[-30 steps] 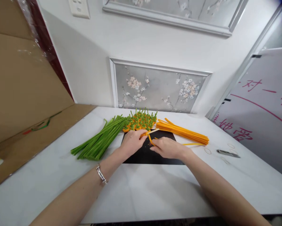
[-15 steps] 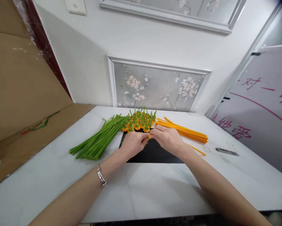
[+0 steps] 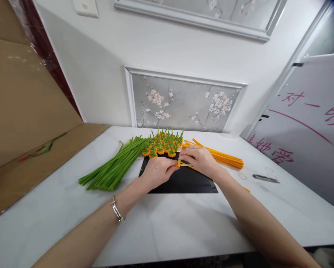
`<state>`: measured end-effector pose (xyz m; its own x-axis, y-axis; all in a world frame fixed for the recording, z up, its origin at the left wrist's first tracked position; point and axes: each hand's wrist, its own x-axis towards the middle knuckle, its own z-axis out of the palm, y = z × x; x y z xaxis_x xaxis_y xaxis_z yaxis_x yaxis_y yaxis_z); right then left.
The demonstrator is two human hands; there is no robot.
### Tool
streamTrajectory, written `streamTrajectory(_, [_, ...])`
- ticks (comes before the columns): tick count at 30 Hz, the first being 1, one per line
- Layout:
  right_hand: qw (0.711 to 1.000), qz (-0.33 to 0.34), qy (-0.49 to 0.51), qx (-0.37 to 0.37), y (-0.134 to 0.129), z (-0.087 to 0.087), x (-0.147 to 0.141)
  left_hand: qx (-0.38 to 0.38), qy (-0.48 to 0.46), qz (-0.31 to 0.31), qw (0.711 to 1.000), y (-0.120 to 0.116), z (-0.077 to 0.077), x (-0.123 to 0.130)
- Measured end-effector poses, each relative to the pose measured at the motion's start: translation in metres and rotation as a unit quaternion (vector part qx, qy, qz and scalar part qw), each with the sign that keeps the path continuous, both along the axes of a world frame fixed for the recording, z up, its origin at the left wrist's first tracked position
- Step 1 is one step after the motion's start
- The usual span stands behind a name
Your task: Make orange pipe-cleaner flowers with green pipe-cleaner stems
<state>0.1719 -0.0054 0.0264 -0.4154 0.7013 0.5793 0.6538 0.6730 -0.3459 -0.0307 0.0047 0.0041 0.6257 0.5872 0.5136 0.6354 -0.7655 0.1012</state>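
Note:
My left hand (image 3: 159, 172) is closed in a pinch, thumb and forefinger on a short wound piece of orange pipe cleaner (image 3: 179, 162). A thin pale flat strip (image 3: 186, 164) sticks out from that piece toward the right. My right hand (image 3: 199, 160) has its fingers closed at the same piece, from the upper right. From under this hand an orange length runs down to the right. Both hands are above a black mat (image 3: 180, 182). Just behind them stand several small orange pumpkin shapes (image 3: 161, 144) with green tops and upright green stems.
To the left lies a bundle of green pipe cleaners (image 3: 112, 165). A bundle of orange pipe cleaners (image 3: 225, 158) lies to the right. Farther right are nail clippers (image 3: 266, 178) and loose rubber bands (image 3: 242, 176). A cardboard sheet (image 3: 44, 145) borders the white table (image 3: 167, 227).
My right hand has shifted slightly, and the wound orange piece with the pale strip now shows between the hands. The loose orange length on the right lies differently. The view has moved slightly.

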Motion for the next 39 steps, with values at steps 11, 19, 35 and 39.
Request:
streamTrajectory(11, [0.950,0.090,0.048,-0.294,0.014,-0.005,0.018,-0.005,-0.030,-0.024,0.999,-0.011,0.004,0.003])
streamTrajectory(19, [0.921,0.113,0.031,-0.371,0.009,-0.009,0.013,-0.010,-0.080,-0.056,0.995,-0.006,0.004,0.000])
streamTrajectory(35, [0.978,-0.011,-0.200,-0.059,-0.024,0.005,-0.013,0.009,-0.036,0.063,0.997,0.010,0.003,-0.013])
streamTrajectory(39, [0.987,-0.012,-0.160,-0.031,-0.019,0.006,-0.012,0.022,0.004,0.065,0.998,0.010,0.001,-0.013])
